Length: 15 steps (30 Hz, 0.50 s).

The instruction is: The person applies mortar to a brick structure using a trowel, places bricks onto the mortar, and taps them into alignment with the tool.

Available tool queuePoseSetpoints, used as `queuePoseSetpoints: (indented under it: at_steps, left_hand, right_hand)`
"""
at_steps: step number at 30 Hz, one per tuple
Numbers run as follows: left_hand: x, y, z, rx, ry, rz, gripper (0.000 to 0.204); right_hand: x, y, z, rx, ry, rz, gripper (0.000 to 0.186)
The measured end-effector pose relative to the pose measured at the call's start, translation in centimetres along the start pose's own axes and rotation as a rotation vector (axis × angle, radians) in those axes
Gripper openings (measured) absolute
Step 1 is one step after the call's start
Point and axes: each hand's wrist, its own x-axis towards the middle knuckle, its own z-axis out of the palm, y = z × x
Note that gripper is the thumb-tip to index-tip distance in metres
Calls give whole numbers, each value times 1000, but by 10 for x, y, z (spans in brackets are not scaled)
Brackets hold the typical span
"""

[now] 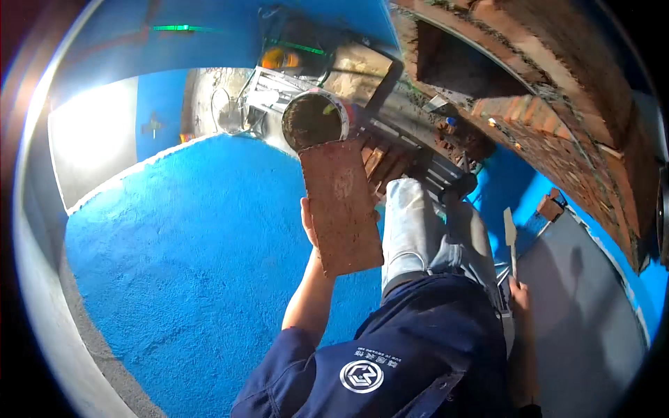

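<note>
A flat reddish-brown brick is held up in front of me by my left hand. The fingers wrap its left edge, and most of that hand is hidden behind the brick. Down by my right side, my right hand is closed round the handle of a trowel, its narrow pale blade pointing forward. Just beyond the brick's far end stands a round bucket with dark, wet-looking stuff inside.
Curved brickwork rises at the right. Several bricks lie stacked beyond my legs, and a loose brick piece sits farther right. A blue-coated floor spreads to the left. At the back is a dusty board.
</note>
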Motion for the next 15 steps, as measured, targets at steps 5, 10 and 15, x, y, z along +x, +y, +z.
queuePoseSetpoints:
  at_steps: [5,10,15]
  left_hand:
    - [12,-49,45,60,-122,-20,84]
    - [5,-101,98,165,-202,-30,82]
    - [4,-136,180,323,-403,-147,80]
  right_hand:
    - [-16,27,13,236,-175,92,32]
    - [-8,82,98,583,146,84,47]
    - [-36,73,115,1169,100,603,42]
